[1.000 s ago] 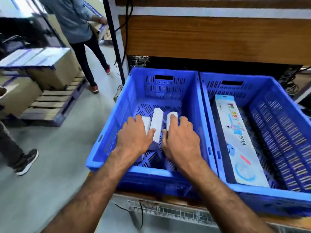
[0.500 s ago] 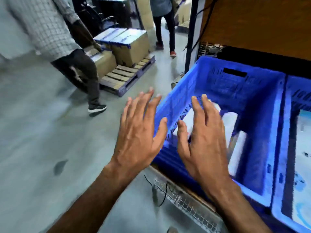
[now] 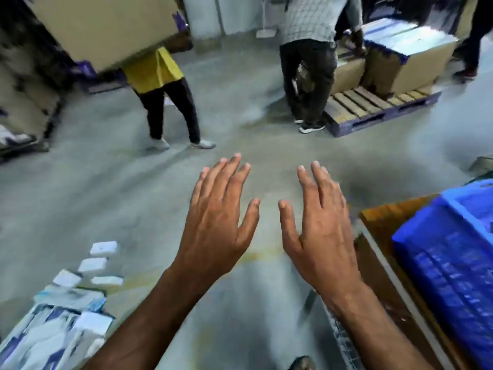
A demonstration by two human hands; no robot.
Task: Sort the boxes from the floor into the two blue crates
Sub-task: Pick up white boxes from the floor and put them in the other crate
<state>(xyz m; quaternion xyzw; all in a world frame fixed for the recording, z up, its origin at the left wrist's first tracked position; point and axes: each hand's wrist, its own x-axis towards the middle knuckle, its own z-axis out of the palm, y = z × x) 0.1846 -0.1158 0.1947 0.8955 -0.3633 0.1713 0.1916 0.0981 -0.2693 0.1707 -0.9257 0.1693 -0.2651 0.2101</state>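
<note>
My left hand and my right hand hover side by side over the bare concrete floor, palms down, fingers spread, holding nothing. A pile of white and blue boxes lies on the floor at the lower left, with several small white boxes scattered just beyond it. One blue crate shows at the right edge on a wooden shelf; its inside is out of sight. The second crate is out of frame.
Two people stand ahead: one in yellow carrying a large cardboard carton, one in a checked shirt beside a pallet stacked with cartons. More cartons sit at the far left.
Both hands left the small white boxes in the left crate and came out empty. My view swung left from the crates to the floor and the box pile.
</note>
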